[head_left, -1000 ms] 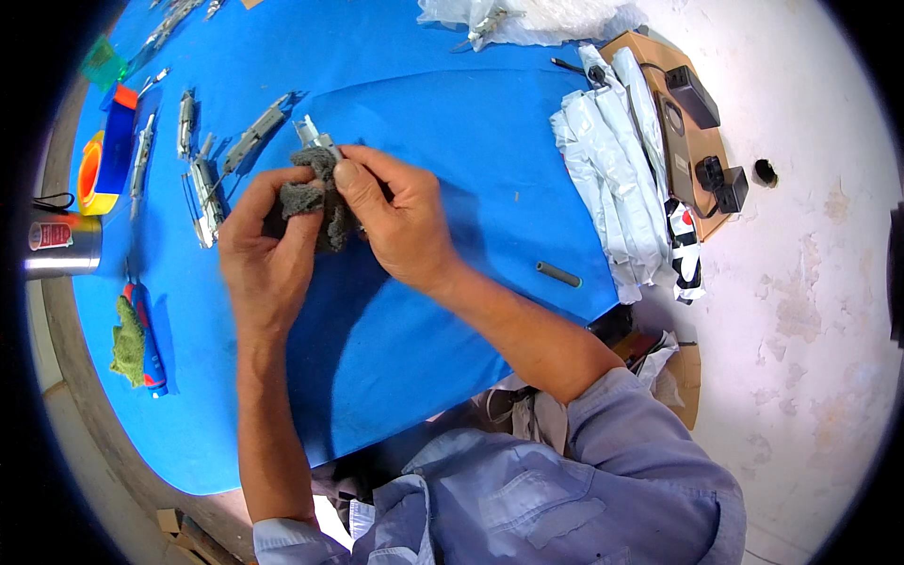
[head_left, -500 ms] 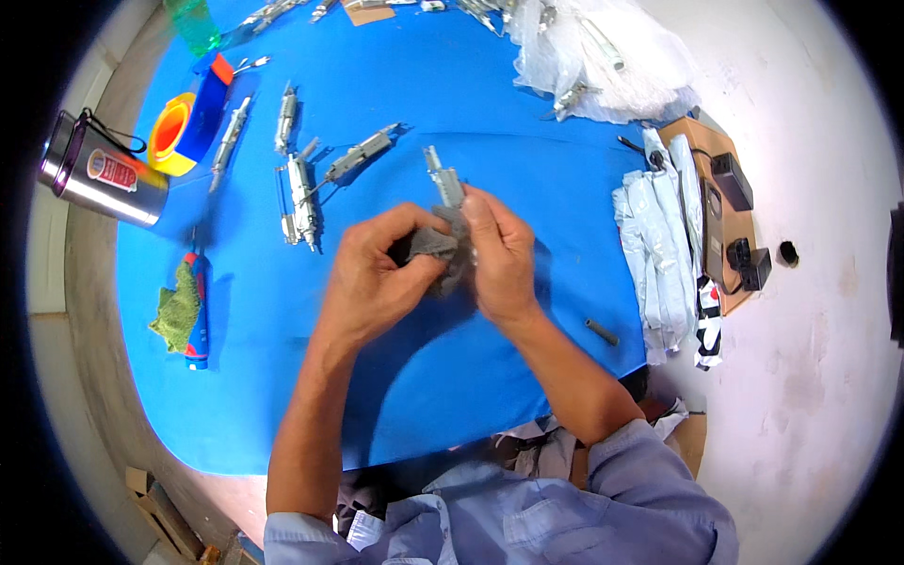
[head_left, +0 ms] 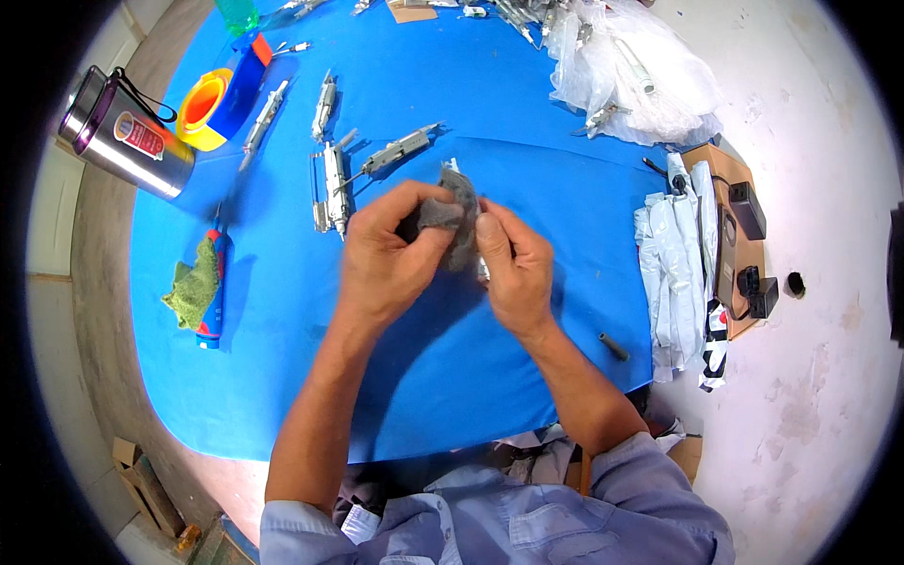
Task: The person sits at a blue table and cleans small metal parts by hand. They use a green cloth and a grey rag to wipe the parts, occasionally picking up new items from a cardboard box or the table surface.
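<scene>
My left hand [head_left: 388, 259] is closed on a crumpled grey cloth [head_left: 459, 202], pressed along a slim silver metal part. That metal part [head_left: 452, 165] is mostly covered; its tip pokes out above the cloth. Thumb and fingers of my right hand [head_left: 516, 273] pinch its lower portion. Just beyond my left hand lie similar silver metal mechanisms: a wider one with thin rods [head_left: 331, 188], a slanted one [head_left: 400, 149] and an upright one [head_left: 325, 105].
On the blue tablecloth [head_left: 254, 395] at left are a steel thermos [head_left: 132, 132], a tape dispenser [head_left: 212, 104], and a screwdriver [head_left: 211, 311] under a green rag [head_left: 192, 287]. Plastic bags [head_left: 640, 75] lie far right, grey-white packets [head_left: 670, 282] at right, a small dark tube [head_left: 614, 347] nearer.
The grey cloth has slid up along the metal part, covering the upper end that showed before. My view has shifted slightly, so the table things appear farther right.
</scene>
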A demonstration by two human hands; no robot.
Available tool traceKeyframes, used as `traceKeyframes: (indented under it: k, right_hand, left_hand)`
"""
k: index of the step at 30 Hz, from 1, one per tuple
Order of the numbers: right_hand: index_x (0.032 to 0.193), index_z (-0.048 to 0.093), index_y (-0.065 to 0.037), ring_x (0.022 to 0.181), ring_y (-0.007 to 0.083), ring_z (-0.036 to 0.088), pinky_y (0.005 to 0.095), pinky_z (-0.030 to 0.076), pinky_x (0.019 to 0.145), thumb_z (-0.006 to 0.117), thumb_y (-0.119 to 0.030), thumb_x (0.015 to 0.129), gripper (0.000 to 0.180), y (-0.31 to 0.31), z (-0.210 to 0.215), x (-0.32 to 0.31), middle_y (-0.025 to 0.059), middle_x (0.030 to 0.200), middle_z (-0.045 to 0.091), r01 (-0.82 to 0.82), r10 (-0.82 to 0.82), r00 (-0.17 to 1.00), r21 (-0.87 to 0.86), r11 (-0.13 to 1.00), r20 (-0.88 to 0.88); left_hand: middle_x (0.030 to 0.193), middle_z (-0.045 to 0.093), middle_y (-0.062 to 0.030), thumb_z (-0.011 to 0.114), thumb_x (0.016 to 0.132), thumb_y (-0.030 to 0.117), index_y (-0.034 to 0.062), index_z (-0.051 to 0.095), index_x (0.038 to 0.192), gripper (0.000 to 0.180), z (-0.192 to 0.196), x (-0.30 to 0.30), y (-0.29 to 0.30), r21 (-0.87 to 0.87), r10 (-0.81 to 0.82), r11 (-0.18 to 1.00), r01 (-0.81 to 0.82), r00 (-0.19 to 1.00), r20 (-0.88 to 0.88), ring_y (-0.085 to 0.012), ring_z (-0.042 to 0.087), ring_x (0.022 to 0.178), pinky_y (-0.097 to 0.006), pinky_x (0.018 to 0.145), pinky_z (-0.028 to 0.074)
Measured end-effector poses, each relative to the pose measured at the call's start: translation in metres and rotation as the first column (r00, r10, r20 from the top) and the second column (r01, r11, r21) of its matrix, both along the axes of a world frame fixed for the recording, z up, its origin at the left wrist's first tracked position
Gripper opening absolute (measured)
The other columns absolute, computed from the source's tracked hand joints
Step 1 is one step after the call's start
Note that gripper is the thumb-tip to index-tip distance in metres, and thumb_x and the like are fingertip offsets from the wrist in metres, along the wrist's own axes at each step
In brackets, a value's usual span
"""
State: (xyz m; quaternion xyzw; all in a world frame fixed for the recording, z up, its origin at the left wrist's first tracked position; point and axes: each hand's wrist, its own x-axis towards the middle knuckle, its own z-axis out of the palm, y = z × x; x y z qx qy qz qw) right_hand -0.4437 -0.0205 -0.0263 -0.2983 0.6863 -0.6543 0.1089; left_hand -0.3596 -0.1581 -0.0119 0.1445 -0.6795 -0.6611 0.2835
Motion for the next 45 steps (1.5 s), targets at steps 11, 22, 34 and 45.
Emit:
traceKeyframes:
  k: [11,22,34,45]
  right_hand:
    - [0.129,0.070,0.002,0.087,0.0157,0.062,0.0323,0.051,0.079,0.057,-0.018,0.110,0.030,0.004,-0.006,-0.004,0.0091,0.102,0.069,0.013,-0.013,1.000,-0.032,0.999,0.024]
    - [0.134,0.067,0.001,0.095,0.0231,0.069,0.0337,0.055,0.081,0.070,-0.007,0.097,0.038,0.016,0.019,0.019,0.0150,0.116,0.069,0.033,-0.023,0.995,0.101,0.994,-0.092]
    - [0.112,0.074,-0.002,0.095,0.0362,0.069,0.0415,0.055,0.084,0.078,-0.006,0.084,0.028,0.207,0.055,0.041,0.0154,0.106,0.070,0.484,0.022,0.777,0.619,0.619,-0.629]
    - [0.133,0.066,-0.004,0.111,0.0232,0.071,0.0368,0.055,0.094,0.071,-0.028,0.101,0.040,0.110,0.129,-0.066,0.0149,0.120,0.073,0.466,-0.175,0.816,0.449,0.763,-0.551]
  left_hand:
    - [0.086,0.068,-0.0012,0.077,0.090,0.012,-0.0001,0.069,0.103,0.019,0.001,-0.005,0.007,0.118,-0.048,0.992,0.040,0.997,0.066,-0.0066,0.061,0.077,-0.025,0.067,0.051]
    - [0.082,0.069,-0.0004,0.078,0.095,0.028,0.0013,0.072,0.098,0.028,0.005,-0.008,0.000,0.369,-0.121,0.927,0.073,0.987,0.109,-0.0069,0.061,0.071,-0.025,0.063,0.050]
    - [0.079,0.067,-0.0016,0.076,0.095,0.031,0.0034,0.071,0.095,0.028,0.002,-0.004,-0.004,0.285,-0.132,0.955,0.082,0.978,0.159,-0.0092,0.062,0.067,-0.029,0.060,0.052]
    - [0.077,0.067,-0.0014,0.077,0.093,0.027,0.0008,0.069,0.088,0.028,0.009,-0.002,-0.001,0.311,-0.146,0.946,0.089,0.975,0.165,-0.0090,0.062,0.067,-0.028,0.060,0.050]
